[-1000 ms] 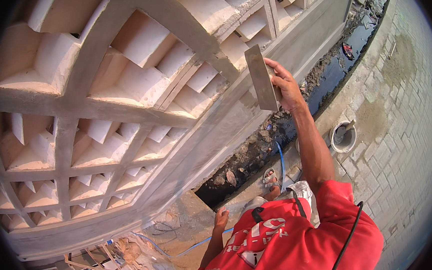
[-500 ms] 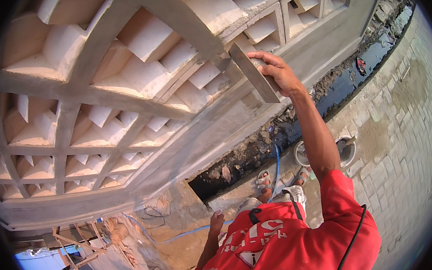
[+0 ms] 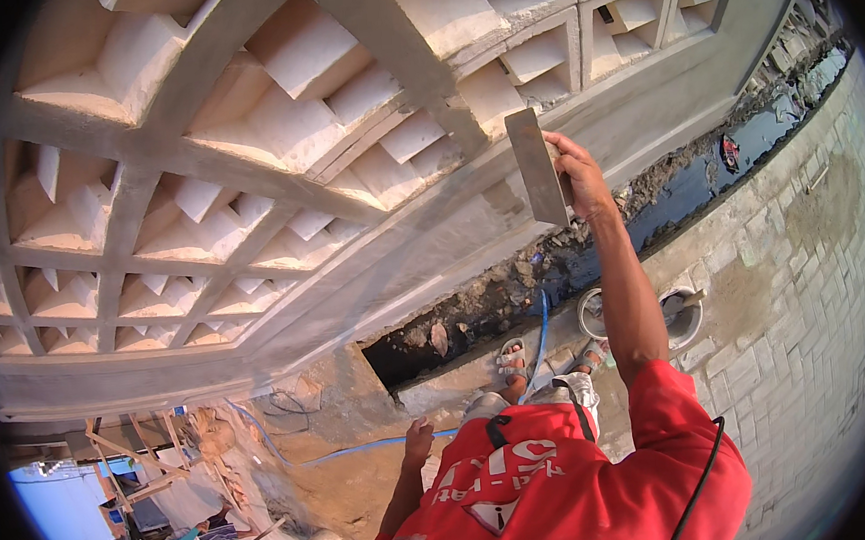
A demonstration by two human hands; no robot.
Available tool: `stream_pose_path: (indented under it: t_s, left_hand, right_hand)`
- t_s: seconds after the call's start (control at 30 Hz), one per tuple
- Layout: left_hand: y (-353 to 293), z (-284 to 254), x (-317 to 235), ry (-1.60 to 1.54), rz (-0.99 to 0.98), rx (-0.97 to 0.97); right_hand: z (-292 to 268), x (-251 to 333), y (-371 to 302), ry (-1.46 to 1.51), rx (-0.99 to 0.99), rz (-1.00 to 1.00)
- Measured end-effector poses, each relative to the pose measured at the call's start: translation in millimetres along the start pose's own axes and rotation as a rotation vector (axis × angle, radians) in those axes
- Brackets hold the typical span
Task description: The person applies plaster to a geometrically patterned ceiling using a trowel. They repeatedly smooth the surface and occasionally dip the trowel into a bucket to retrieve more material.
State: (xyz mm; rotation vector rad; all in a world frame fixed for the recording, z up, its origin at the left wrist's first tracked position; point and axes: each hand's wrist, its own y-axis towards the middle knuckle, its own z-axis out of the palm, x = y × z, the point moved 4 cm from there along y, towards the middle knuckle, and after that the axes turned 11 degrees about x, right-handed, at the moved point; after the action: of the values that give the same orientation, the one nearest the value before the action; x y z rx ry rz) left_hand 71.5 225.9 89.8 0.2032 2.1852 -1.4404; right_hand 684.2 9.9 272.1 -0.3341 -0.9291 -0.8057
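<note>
My right hand (image 3: 584, 181) is stretched forward, its fingers wrapped round the handle of a plastering trowel (image 3: 536, 168). The trowel's flat rectangular metal blade is turned up on edge near the wall, and a gap seems to lie between them. Beside the blade runs the grey rendered band of a breeze-block wall (image 3: 297, 194), with pale angled blocks set in its openings. A darker, damp-looking patch marks the band left of the trowel. Low by my hip, my left hand (image 3: 418, 440) is loosely curled, and nothing shows in it.
A muddy drainage ditch (image 3: 603, 263) with dark water follows the wall's foot. Two buckets (image 3: 686, 335) stand on the brick paving (image 3: 772, 387) at right. A blue hose (image 3: 365, 447) crosses the ground by my feet. Another person (image 3: 195, 537) and wooden framing (image 3: 134, 451) are at lower left.
My right hand has drawn the trowel away from the wall's grid, to the right and slightly down, turning its blade more upright. The view has shifted a little; my left hand stays low.
</note>
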Motion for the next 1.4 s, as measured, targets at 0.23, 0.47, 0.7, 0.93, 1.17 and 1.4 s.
stream_pose_path:
  t_s: [0.23,0.47,0.7,0.93,1.17,1.4]
  left_hand:
    - [-8.7,11.9,-2.0,-0.042,0.013,-0.025]
    - [-17.4,12.6,17.6,-0.09,-0.002,-0.034]
    - [-15.7,6.1,25.2,-0.141,0.023,-0.039]
    - [-17.6,17.1,9.7,-0.064,0.006,-0.043]
    - [-12.5,19.0,10.0,-0.005,0.038,-0.03]
    - [-14.0,14.4,-5.8,0.007,-0.029,-0.025]
  right_hand:
    - [-15.5,-18.6,26.1,-0.139,0.061,0.008]
    - [-12.5,-24.3,29.4,-0.274,0.11,0.01]
    - [-10.7,-14.9,42.1,-0.262,0.151,0.016]
    - [-6.2,5.7,43.4,-0.126,0.156,-0.141]
    - [-19.2,-13.0,26.5,-0.24,0.067,-0.062]
    - [-11.4,-12.2,24.3,-0.229,0.022,-0.11]
